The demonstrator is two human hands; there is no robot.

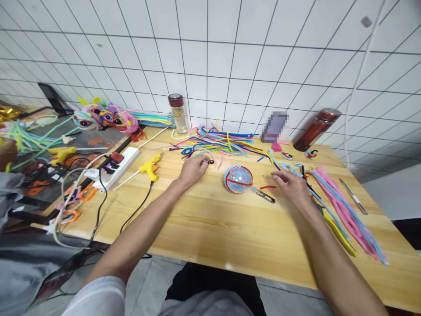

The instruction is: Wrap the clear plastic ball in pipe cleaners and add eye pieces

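Note:
My left hand (194, 170) is closed in a pinch on a small black piece (211, 162), just in front of a pile of coloured pipe cleaners (223, 142). My right hand (292, 185) hovers low over the table's right half, its thumb and fingertips together; whatever they hold, if anything, is too small to make out. Between the hands rests a round light-blue ball with red trim (241, 179). Against it lie black thread snips (264, 195), with a short red pipe cleaner piece (268, 187) beside them.
A yellow glue gun (151, 167) and a white power strip (117, 168) with cables lie left. Bottles stand at the back: clear (179, 118) and dark red (315, 130). Pink and blue pipe cleaners (348, 210) and a pen (353, 196) lie right. Another person's hand (8, 151) shows far left.

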